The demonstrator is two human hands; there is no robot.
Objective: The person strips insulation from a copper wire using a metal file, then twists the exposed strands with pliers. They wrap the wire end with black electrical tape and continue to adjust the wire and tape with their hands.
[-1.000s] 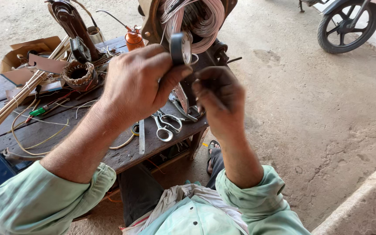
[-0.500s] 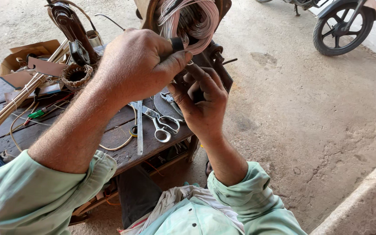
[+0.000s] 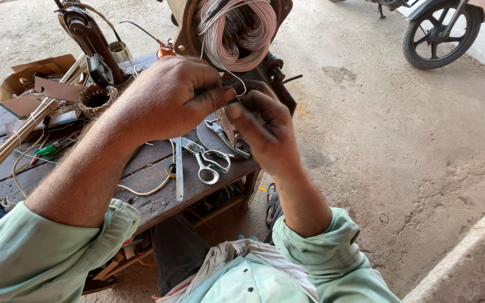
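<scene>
Two hands meet over a dark wooden workbench [image 3: 158,196] that stands on a sandy concrete floor [image 3: 399,146], with a motorbike wheel [image 3: 439,33] at the top right; a second ago they were held slightly apart with a grey roll of tape between them, and now they have closed in on each other and the roll no longer shows. Just above them a rusty motor stator [image 3: 189,28] carries a fat bundle of pale pink winding wire [image 3: 237,31], larger in view than before. The left hand [image 3: 169,98] is pinched shut, thumb against fingertips, on a thin white lead wire [image 3: 241,84] that loops down from the bundle; the right hand [image 3: 262,132] curls beside it, its fingertips closed on the same lead. The work has shifted from the tape to the wire itself. Below, scissors [image 3: 206,163] lie on the bench, and a small coil ring [image 3: 95,100] sits to the left
</scene>
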